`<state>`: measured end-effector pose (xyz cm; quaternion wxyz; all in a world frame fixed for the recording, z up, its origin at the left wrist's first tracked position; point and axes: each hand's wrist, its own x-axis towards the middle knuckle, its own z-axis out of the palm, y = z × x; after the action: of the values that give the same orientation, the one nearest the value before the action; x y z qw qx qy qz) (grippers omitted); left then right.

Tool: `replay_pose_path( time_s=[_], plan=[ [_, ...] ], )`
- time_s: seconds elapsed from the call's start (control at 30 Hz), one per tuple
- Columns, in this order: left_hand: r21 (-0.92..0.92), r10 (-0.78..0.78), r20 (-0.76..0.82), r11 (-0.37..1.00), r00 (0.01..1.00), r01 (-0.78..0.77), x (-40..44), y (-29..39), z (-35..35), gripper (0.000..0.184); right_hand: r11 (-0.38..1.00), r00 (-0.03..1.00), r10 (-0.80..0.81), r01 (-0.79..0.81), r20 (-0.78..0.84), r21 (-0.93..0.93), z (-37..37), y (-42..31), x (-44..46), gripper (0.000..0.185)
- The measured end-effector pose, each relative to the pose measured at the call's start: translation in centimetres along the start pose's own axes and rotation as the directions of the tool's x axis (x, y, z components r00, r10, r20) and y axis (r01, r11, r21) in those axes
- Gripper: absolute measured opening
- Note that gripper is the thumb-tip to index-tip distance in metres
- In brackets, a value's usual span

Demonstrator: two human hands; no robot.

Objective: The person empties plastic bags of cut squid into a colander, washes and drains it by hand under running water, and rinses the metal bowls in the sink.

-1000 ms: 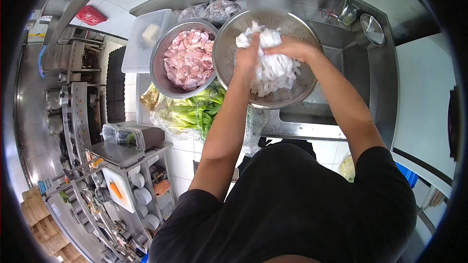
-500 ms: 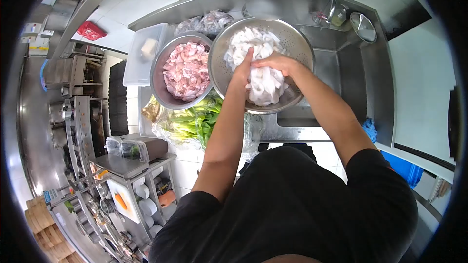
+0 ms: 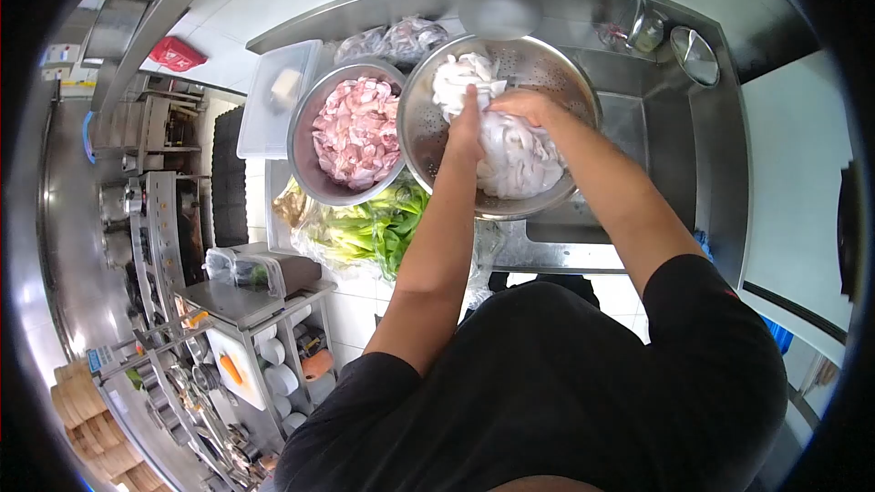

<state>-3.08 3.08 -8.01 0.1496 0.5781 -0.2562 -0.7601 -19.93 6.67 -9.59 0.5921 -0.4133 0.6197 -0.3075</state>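
Fingers of the left hand point(image 3: 468, 125) and right hand point(image 3: 531, 107) clasp white strips point(image 3: 518, 162), heaped from eleven to five o'clock inside the colander point(image 3: 567, 79), both hands equally near.

The person wears a plain black top point(image 3: 538, 383) with short, loose sleeves that end above the elbows. The left sleeve point(image 3: 369, 401) looks solid black; the right sleeve point(image 3: 702, 301) carries a small red mark point(image 3: 732, 293) on its outer side. Forearms, left hand point(image 3: 468, 118) and right hand point(image 3: 529, 107) are bare. The cloth is matte, with soft, shallow creases across the body.
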Motion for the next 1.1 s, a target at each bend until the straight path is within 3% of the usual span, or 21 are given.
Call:
replay_pose_path(
  time_s=[0.03,0.07,0.13,0.17,0.2,0.3,0.4,0.43,0.5,0.57,0.6,0.63,0.7,0.73,0.8,0.83,0.9,0.93,1.03,1.07,1.1],
  plan=[
    [-0.046,0.049,0.039,0.998,0.998,-0.047,0.4,-0.3,-0.1,0.089,0.983,0.991,0.060,-0.080,0.119,0.165,0.7,0.2,0.1,0.058],
    [-0.097,0.101,0.072,0.991,0.992,-0.093,0.5,-0.5,-0.3,0.086,0.888,0.941,0.194,-0.289,0.277,0.358,1.5,-0.9,-0.9,0.056],
    [0.006,0.273,0.043,0.962,0.961,-0.273,-0.1,-0.3,-1.1,0.091,0.956,0.981,0.137,-0.167,0.140,0.241,2.8,-2.9,-2.9,0.057],
    [-0.052,0.289,0.013,0.956,0.957,-0.288,-0.2,-0.1,-1.0,0.090,0.978,0.992,0.105,-0.116,0.073,0.175,3.4,-3.9,-4.1,0.058],
    [-0.110,0.297,-0.018,0.948,0.955,-0.297,-0.4,-0.3,-0.9,0.088,0.949,0.974,0.225,-0.226,0.029,0.219,4.0,-5.0,-4.9,0.058],
    [-0.156,0.307,-0.152,0.931,0.940,-0.329,-2.0,0.4,0.2,0.084,0.958,0.995,0.095,-0.103,0.044,0.268,4.1,-7.6,-6.0,0.054],
    [-0.104,0.392,-0.266,0.896,0.881,-0.431,-4.2,0.8,1.6,0.078,0.990,0.969,-0.125,0.107,-0.213,-0.095,4.3,-8.6,-5.5,0.043],
    [0.075,0.408,-0.259,0.912,0.875,-0.403,-4.8,0.6,1.8,0.074,0.965,0.940,-0.220,0.171,-0.261,-0.197,4.0,-8.8,-5.4,0.042],
    [0.421,0.441,-0.241,0.850,0.865,-0.316,-6.0,0.6,1.7,0.065,0.901,0.956,-0.108,-0.021,-0.272,-0.433,2.6,-9.1,-5.4,0.043],
    [0.771,0.616,0.040,0.482,0.787,-0.416,-3.5,0.2,-0.2,0.068,0.783,0.947,-0.014,-0.190,-0.321,-0.593,1.8,-9.6,-5.7,0.043],
    [0.879,0.656,0.131,0.269,0.743,-0.393,-4.5,1.0,-0.2,0.070,0.737,0.965,-0.164,-0.018,-0.205,-0.675,-0.2,-5.0,-2.3,0.047],
    [0.937,0.674,0.228,0.045,0.702,-0.348,-5.8,1.9,0.0,0.073,0.743,0.968,-0.125,-0.053,-0.216,-0.668,-1.5,-4.3,-3.4,0.048],
    [0.925,0.629,0.117,0.212,0.768,-0.315,-6.4,2.9,0.1,0.088,0.751,0.971,-0.043,-0.124,-0.234,-0.649,-3.4,-5.0,-6.4,0.051],
    [0.896,0.618,0.110,0.277,0.779,-0.346,-3.8,2.8,-0.2,0.091,0.728,0.946,-0.161,-0.078,-0.280,-0.681,-2.6,-6.6,-9.4,0.053],
    [0.880,0.596,0.080,0.335,0.799,-0.338,0.3,1.3,0.3,0.092,0.948,0.937,-0.089,-0.025,-0.338,-0.318,0.3,-3.5,-8.6,0.050],
    [0.703,0.432,0.072,0.617,0.899,-0.353,1.5,1.4,0.4,0.092,0.996,0.954,-0.006,-0.020,-0.299,-0.086,1.1,-2.6,-7.2,0.048],
    [0.200,0.064,0.214,0.974,0.975,-0.108,2.8,0.4,0.0,0.093,0.911,0.975,0.185,-0.125,-0.121,0.392,2.8,-0.9,-4.4,0.044],
    [0.137,-0.036,0.229,0.990,0.973,0.004,-1.3,1.8,0.6,0.087,0.772,0.967,0.253,-0.227,0.041,0.594,3.5,-0.5,-3.8,0.043],
    [0.156,0.052,0.212,0.984,0.976,-0.087,1.1,1.4,-1.7,0.090,0.923,0.978,0.206,-0.184,-0.030,0.339,4.6,-3.3,-4.7,0.033],
    [0.155,-0.001,0.145,0.988,0.989,-0.022,2.4,1.8,-2.1,0.084,0.828,0.985,0.171,-0.139,-0.009,0.543,5.7,-3.3,-4.3,0.031],
    [0.077,0.181,0.208,0.977,0.961,-0.200,3.3,1.0,-2.8,0.079,0.881,0.984,0.169,-0.122,-0.062,0.457,5.9,-3.4,-3.8,0.031]
  ],
)
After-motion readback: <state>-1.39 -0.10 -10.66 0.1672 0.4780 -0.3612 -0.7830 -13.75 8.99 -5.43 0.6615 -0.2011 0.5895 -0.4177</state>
